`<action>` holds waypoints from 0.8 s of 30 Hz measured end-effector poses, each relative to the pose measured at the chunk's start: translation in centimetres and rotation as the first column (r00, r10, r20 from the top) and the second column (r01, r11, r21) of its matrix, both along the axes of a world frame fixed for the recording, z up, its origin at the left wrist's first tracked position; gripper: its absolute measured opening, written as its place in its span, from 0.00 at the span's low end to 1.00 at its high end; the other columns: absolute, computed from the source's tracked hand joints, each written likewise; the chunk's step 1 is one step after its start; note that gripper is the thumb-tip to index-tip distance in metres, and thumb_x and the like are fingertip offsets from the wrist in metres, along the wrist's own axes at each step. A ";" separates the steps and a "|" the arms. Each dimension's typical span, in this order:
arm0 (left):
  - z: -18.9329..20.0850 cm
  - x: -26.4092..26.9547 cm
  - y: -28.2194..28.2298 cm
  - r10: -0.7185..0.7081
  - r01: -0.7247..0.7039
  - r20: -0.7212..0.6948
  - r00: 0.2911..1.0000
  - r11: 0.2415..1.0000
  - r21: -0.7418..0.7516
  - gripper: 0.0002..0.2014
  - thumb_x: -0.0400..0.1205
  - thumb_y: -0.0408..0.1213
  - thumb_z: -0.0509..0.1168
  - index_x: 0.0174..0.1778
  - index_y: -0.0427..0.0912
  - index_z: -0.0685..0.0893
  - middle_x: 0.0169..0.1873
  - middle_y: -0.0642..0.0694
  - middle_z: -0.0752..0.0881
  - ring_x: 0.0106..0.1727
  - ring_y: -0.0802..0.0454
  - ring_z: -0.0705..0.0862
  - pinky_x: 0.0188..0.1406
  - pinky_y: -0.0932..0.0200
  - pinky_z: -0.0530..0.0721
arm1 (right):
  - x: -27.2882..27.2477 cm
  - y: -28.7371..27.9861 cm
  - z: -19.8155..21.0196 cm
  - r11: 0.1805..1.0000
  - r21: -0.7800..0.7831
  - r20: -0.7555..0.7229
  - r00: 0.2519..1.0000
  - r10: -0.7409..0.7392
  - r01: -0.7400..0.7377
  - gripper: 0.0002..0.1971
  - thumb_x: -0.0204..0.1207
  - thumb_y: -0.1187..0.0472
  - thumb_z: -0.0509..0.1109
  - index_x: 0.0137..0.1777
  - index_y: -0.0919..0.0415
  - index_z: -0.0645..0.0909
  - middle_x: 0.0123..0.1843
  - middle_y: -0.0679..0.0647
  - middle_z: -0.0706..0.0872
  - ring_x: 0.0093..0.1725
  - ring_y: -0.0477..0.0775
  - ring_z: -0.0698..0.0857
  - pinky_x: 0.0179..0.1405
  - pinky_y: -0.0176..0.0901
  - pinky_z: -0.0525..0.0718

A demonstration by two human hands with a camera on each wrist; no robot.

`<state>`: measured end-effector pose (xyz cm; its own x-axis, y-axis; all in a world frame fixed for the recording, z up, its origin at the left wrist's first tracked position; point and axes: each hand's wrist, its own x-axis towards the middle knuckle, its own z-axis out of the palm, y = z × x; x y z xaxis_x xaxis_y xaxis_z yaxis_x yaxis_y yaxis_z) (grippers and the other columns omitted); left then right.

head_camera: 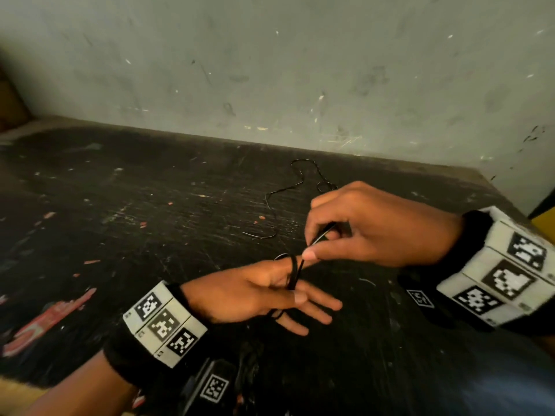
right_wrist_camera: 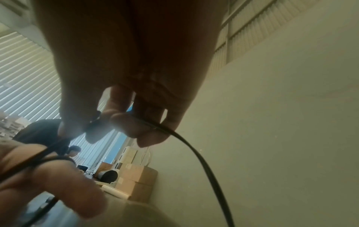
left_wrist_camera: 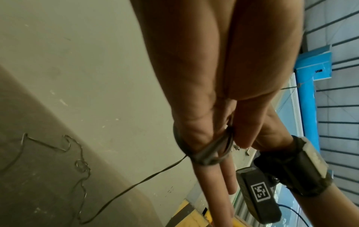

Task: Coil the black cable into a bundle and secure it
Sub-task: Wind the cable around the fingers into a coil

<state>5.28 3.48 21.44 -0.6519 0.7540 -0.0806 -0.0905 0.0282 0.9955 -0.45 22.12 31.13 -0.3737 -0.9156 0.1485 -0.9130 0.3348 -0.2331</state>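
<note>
On a scuffed dark table (head_camera: 150, 205) by a pale wall (head_camera: 270, 70), the black cable (head_camera: 292, 274) is looped round the straight fingers of the left hand (head_camera: 249, 292) and pinned there by its thumb. Its free run is pinched between thumb and forefinger of the right hand (head_camera: 369, 232), close beside the loops.

A dark, scratched table (head_camera: 150, 205) bears the black cable's (head_camera: 292, 273) loose length, lying in curls just beyond the right hand (head_camera: 369, 226). A red patch (head_camera: 45, 322) marks it left of the left hand (head_camera: 249, 292).

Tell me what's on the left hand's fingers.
Several turns of the black cable wrap the fingers of the left hand, pinned by its thumb. Behind the fingers they are hidden.
</note>
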 end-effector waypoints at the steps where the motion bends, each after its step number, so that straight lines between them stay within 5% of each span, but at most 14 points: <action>1: 0.1 -0.1 0.1 -0.009 0.009 0.001 1.000 1.000 -0.019 0.30 0.85 0.24 0.49 0.77 0.60 0.57 0.72 0.31 0.76 0.70 0.38 0.78 0.66 0.36 0.77 | -0.2 0.1 0.0 1.000 -0.001 -0.007 1.000 -0.001 0.001 0.10 0.74 0.49 0.71 0.41 0.55 0.85 0.34 0.46 0.81 0.32 0.41 0.78 0.31 0.34 0.74; 5: 0.4 -0.1 0.4 -0.069 0.067 0.076 0.995 0.997 0.028 0.35 0.83 0.21 0.48 0.78 0.63 0.58 0.72 0.30 0.75 0.67 0.31 0.79 0.56 0.37 0.83 | -1.2 0.9 1.1 0.998 -0.059 -0.037 0.999 -0.012 0.010 0.16 0.68 0.42 0.70 0.35 0.56 0.83 0.30 0.46 0.81 0.29 0.46 0.79 0.27 0.39 0.75; 10: 2.2 0.3 0.4 -0.166 0.120 0.183 0.969 0.964 0.235 0.36 0.83 0.23 0.47 0.77 0.70 0.58 0.73 0.30 0.73 0.58 0.28 0.83 0.34 0.45 0.90 | -4.2 2.2 0.5 0.936 -0.328 0.002 0.991 -0.136 0.129 0.22 0.66 0.38 0.71 0.29 0.59 0.79 0.24 0.52 0.78 0.23 0.51 0.75 0.23 0.39 0.71; 14: 3.3 0.0 0.3 -0.146 0.076 0.172 0.974 0.931 0.357 0.30 0.86 0.32 0.49 0.77 0.70 0.58 0.72 0.29 0.74 0.51 0.32 0.88 0.25 0.49 0.90 | -5.0 1.1 -3.6 0.885 -0.401 0.097 0.972 -0.214 0.235 0.19 0.75 0.42 0.62 0.29 0.53 0.76 0.24 0.48 0.76 0.24 0.41 0.73 0.26 0.33 0.70; 16: 3.6 -0.3 0.2 -0.119 0.034 0.174 0.977 0.904 0.426 0.27 0.86 0.35 0.49 0.78 0.67 0.58 0.72 0.28 0.75 0.50 0.33 0.89 0.25 0.49 0.90 | -4.6 0.1 -6.0 0.866 -0.423 0.180 0.961 -0.209 0.268 0.17 0.79 0.46 0.57 0.32 0.52 0.78 0.27 0.47 0.81 0.29 0.40 0.78 0.32 0.41 0.78; 18: 4.1 -0.9 -0.1 -0.055 -0.050 0.195 0.979 0.866 0.497 0.27 0.85 0.39 0.51 0.79 0.65 0.56 0.71 0.29 0.75 0.49 0.33 0.89 0.25 0.49 0.90 | -3.6 -1.3 -8.2 0.836 -0.442 0.341 0.923 -0.177 0.324 0.16 0.78 0.50 0.57 0.38 0.57 0.81 0.37 0.56 0.87 0.39 0.51 0.86 0.41 0.55 0.84; 20: 4.6 -1.7 -0.4 0.064 -0.174 0.219 0.974 0.830 0.531 0.28 0.84 0.41 0.52 0.79 0.66 0.53 0.70 0.29 0.77 0.48 0.33 0.90 0.24 0.48 0.90 | -2.3 -2.7 -10.2 0.825 -0.463 0.446 0.889 -0.101 0.326 0.10 0.79 0.54 0.63 0.46 0.59 0.81 0.45 0.47 0.89 0.47 0.47 0.87 0.48 0.44 0.84; 22: 5.1 -2.7 -0.9 0.201 -0.300 0.238 0.950 0.797 0.524 0.28 0.83 0.43 0.52 0.79 0.66 0.53 0.68 0.30 0.79 0.46 0.34 0.90 0.24 0.48 0.90 | -0.6 -4.2 -11.8 0.872 -0.391 0.382 0.914 -0.139 0.296 0.06 0.81 0.59 0.63 0.52 0.57 0.80 0.42 0.27 0.84 0.43 0.27 0.82 0.45 0.24 0.76; 24: 5.2 -3.6 -1.7 0.329 -0.406 0.239 0.914 0.777 0.481 0.30 0.82 0.44 0.53 0.79 0.67 0.51 0.65 0.31 0.82 0.44 0.34 0.91 0.24 0.48 0.90 | 0.9 -5.6 -12.4 0.924 -0.280 0.290 0.940 -0.178 0.262 0.10 0.82 0.57 0.61 0.59 0.58 0.79 0.42 0.31 0.85 0.43 0.27 0.82 0.48 0.28 0.75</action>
<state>1.68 1.83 26.62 -0.8992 0.4148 0.1392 -0.1212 -0.5418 0.8317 0.41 16.51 18.73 -0.6234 -0.7286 0.2838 -0.7198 0.3930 -0.5722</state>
